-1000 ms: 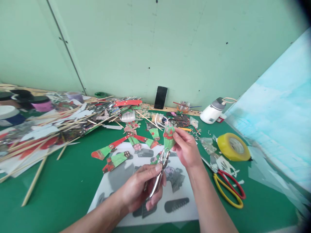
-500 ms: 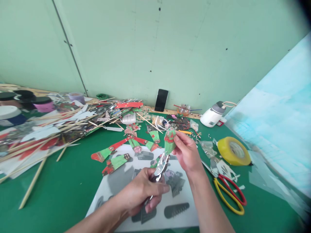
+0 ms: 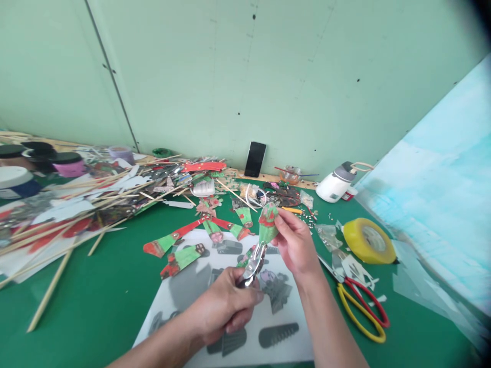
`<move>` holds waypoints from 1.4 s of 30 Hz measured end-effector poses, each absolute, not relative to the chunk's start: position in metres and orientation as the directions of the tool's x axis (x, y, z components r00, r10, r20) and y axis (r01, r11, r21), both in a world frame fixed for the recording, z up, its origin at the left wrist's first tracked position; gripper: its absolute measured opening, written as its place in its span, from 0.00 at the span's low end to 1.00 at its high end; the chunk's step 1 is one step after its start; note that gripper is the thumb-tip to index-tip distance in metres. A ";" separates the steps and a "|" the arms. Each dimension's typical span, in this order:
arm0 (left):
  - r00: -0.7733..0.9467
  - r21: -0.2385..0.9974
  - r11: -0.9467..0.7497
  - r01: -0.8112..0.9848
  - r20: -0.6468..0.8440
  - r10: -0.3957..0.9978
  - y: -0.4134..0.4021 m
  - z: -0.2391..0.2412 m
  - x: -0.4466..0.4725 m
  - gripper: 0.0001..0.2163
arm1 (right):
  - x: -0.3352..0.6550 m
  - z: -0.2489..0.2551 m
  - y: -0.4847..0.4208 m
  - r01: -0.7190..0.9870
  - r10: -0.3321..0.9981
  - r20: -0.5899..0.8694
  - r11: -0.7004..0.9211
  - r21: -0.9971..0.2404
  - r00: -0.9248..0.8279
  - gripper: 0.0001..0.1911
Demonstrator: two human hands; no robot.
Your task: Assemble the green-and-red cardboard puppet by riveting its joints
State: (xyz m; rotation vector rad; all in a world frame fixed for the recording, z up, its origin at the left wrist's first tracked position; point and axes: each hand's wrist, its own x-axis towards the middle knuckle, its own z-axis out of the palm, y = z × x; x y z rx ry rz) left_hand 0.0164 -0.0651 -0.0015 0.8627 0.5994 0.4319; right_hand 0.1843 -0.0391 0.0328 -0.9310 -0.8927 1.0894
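Plainly, both hands are busy just above the middle of the green surface (image 3: 107, 312). The left hand (image 3: 228, 304) has its grip wrapped closed around the handles of the silver pliers (image 3: 254, 265), thumb lying across the near side. The right hand (image 3: 297, 243) keeps a narrow grip — thumb against fingers, no visible gap — on the right edge of a painted piece (image 3: 267, 228), green with red patches. That piece stands roughly upright, its lower end meeting the nose of the pliers; whether the jaws bite fully through it, I cannot tell.

Beneath the hands lies a printed sheet (image 3: 278, 353) with grey shapes. A loose green-and-red piece (image 3: 182, 259) overlaps its upper left edge, and just beyond sits a jointed figure (image 3: 209, 219) with red limbs spread. To the right of the right hand rest scissors (image 3: 344, 280) with one red and one yellow handle — a yellow tape roll (image 3: 353, 237) lies above them. Farther back, a phone (image 3: 255, 159) leans against the pale green wall (image 3: 184, 76).
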 end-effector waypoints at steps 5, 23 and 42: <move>0.761 0.808 0.577 -0.120 -0.298 0.576 -0.066 -0.003 0.017 0.08 | 0.185 0.032 -0.039 -0.327 0.968 0.141 0.205 -0.923 0.207 0.11; 0.752 0.820 0.564 -0.095 -0.312 0.580 -0.063 0.001 0.017 0.17 | 0.186 0.030 -0.038 -0.298 0.961 0.142 0.211 -0.931 0.238 0.11; 0.765 0.811 0.572 -0.124 -0.288 0.575 -0.065 -0.004 0.016 0.13 | 0.187 0.028 -0.037 -0.310 0.962 0.158 0.224 -0.924 0.224 0.11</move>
